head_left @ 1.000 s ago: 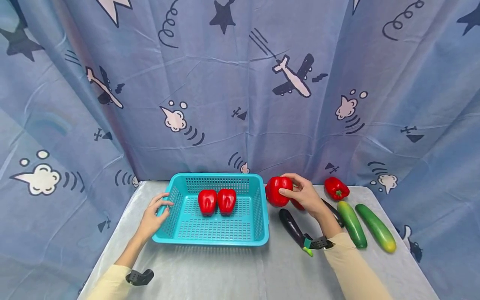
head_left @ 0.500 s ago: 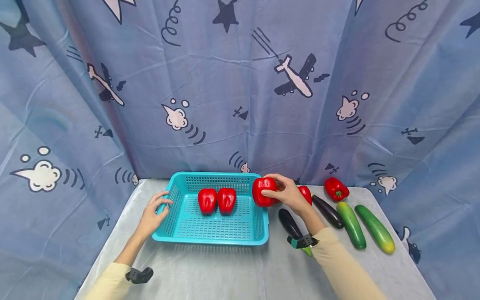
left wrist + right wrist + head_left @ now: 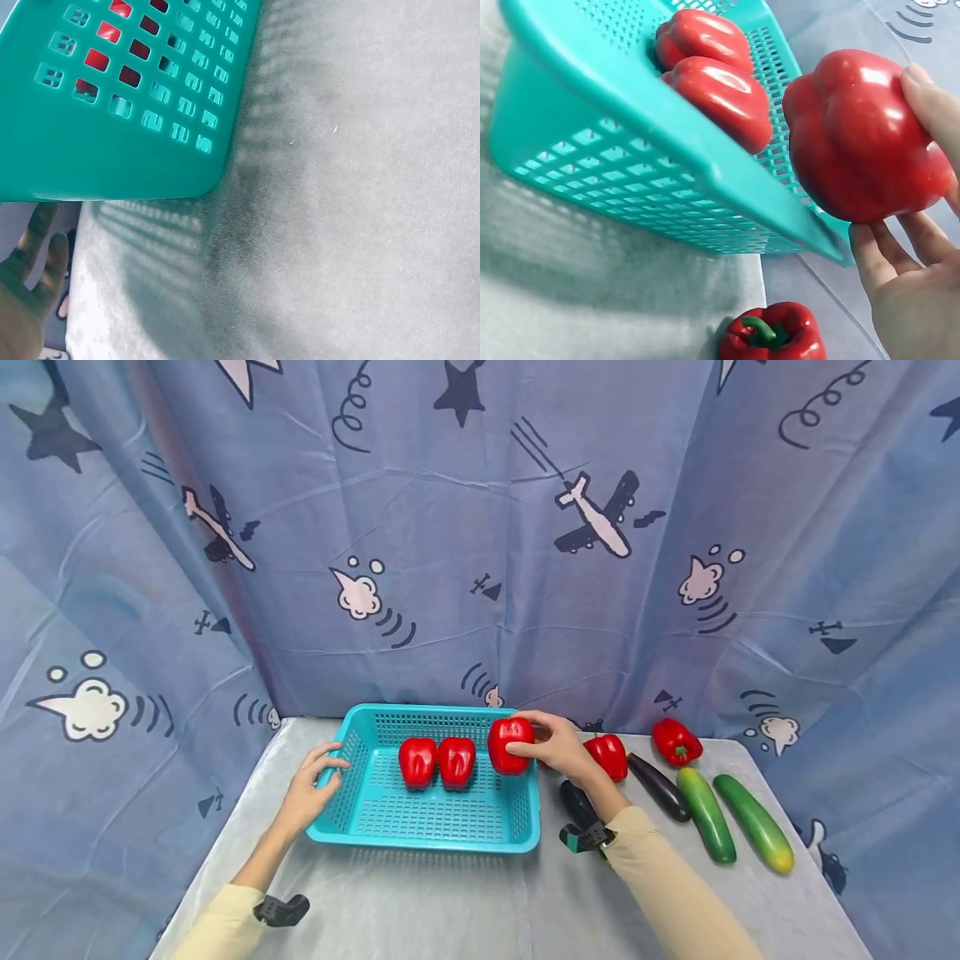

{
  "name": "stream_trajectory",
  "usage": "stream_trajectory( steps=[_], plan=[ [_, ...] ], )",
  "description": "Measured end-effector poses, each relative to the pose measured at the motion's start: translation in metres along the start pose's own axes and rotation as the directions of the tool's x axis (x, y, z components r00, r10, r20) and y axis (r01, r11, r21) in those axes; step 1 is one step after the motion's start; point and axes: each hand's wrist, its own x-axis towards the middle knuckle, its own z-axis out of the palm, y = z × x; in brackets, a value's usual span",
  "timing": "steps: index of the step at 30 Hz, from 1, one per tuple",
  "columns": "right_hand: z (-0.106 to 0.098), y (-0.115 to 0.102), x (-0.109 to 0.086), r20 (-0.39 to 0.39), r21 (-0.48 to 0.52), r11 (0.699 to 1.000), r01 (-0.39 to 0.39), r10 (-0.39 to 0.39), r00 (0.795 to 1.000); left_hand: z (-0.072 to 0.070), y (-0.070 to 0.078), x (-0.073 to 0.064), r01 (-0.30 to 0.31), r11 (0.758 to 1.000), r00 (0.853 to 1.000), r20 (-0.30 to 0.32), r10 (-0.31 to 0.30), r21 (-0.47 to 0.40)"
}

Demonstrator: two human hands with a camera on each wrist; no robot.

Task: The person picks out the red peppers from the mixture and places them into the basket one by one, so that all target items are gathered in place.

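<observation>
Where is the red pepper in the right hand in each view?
Head: the held pepper is just right of centre, in the lower half, gripped by the right hand.
Left wrist: it cannot be picked out; red patches show through holes, top left.
Right wrist: upper right.
Shared landmark: the turquoise basket, in all three.

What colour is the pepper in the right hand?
The pepper is glossy red, showing best in the right wrist view.

Six red peppers (image 3: 507, 752); two dark eggplants (image 3: 660, 787); two green cucumbers (image 3: 707, 814); one turquoise basket (image 3: 423, 846)
</observation>
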Motion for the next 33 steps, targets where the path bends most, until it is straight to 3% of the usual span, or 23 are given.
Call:
stream_trajectory(
  steps=[13,20,33],
  plan=[
    [0.011,0.004,0.014,0.018,-0.034,0.999,0.018,-0.017,1.0,-0.001,-0.003,0.002,0.012,1.0,1.0,0.008,-0.012,0.018],
    [0.015,-0.008,0.016,0.071,-0.034,0.999,-0.013,0.015,0.997,-0.001,-0.004,0.001,0.019,1.0,1.0,0.004,-0.019,0.012],
    [0.013,0.004,0.024,0.038,-0.075,0.997,-0.019,0.022,0.999,0.001,-0.002,0.001,-0.01,1.0,1.0,-0.01,0.01,0.014]
  ],
)
